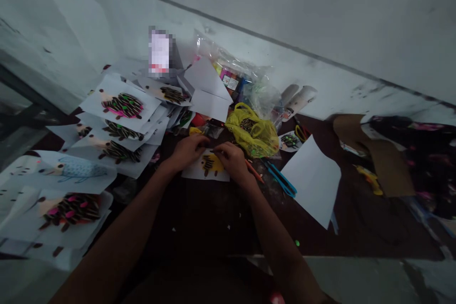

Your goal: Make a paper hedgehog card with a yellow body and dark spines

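On the dark table lies a white card point(192, 171) with a yellow hedgehog figure point(215, 164), partly covered in dark striped pieces that look like sunflower seeds. My left hand point(190, 149) is at the card's upper left edge, its fingers curled together; whatever they hold is hidden. My right hand point(231, 157) reaches over the card's right side with fingertips pinched near a small dark sliver, too small to name. Beside that hand sits an open yellow plastic bag point(261, 137) containing similar dark pieces. An orange pencil-like stick point(254, 172) rests by my right wrist.
Blue-handled scissors point(283, 180) and blank white paper point(313, 183) lie to the right. Finished-looking hedgehog cards point(121, 102) are stacked at left, with more cards point(67, 211) nearer. A clear plastic bag point(263, 95) stands against the wall. Brown cardboard point(384, 171) is at far right.
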`<act>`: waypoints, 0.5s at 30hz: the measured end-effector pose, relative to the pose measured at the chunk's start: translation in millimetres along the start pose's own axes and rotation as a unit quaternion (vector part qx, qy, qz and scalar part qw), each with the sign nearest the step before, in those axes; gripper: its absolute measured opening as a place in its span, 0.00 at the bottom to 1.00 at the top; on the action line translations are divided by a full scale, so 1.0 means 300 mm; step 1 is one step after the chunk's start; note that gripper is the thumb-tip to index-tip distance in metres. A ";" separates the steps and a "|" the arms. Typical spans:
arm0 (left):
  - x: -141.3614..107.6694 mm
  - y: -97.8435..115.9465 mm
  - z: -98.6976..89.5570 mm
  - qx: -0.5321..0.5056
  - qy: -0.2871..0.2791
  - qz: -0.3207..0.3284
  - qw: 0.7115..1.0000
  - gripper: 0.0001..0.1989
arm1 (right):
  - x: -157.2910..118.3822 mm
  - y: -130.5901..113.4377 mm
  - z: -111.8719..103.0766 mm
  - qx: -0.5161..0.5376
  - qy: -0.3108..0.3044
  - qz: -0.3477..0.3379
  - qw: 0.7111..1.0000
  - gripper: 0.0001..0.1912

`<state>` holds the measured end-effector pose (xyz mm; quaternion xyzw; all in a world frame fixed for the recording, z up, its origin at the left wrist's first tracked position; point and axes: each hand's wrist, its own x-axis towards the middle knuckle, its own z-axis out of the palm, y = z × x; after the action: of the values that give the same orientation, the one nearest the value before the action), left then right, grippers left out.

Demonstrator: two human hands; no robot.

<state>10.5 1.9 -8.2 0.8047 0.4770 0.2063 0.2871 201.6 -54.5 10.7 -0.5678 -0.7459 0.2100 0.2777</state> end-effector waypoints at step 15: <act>0.000 -0.006 -0.030 -0.065 -0.034 0.009 0.997 0.10 | 0.001 0.012 -0.003 -0.059 -0.046 0.003 0.997 0.11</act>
<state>4.0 5.0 -2.5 0.7950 0.4452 0.2122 0.3532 204.7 -53.2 9.3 -0.5753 -0.7671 0.1923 0.2089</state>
